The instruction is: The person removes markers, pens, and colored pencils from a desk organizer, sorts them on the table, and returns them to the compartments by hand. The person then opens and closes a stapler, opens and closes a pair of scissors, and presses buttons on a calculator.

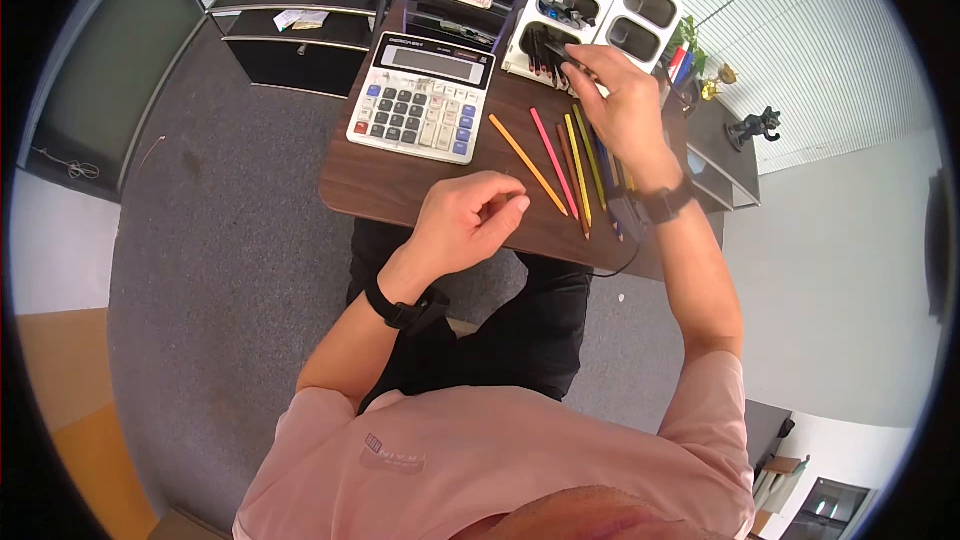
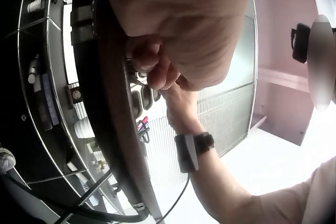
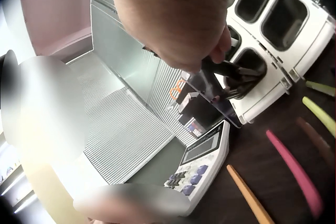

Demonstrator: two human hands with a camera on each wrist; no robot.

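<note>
Apparently a dark slender item [image 3: 224,68], perhaps one of several, is pinched by the right hand [image 1: 628,105], the nearer of the two; it points from the fingertips toward the upper left of the head view, at the lowest left compartment of one white organizer [image 3: 258,104] with five visible compartments. Below these lie at least six colored pencils [image 1: 528,166], then one calculator [image 1: 425,140] upper left of centre, and the left hand [image 1: 465,220] mid-frame, loosely curled, nothing visible in it.

Head view bright, fisheye-bent, dark-cornered; wrist views partly blown out.
</note>
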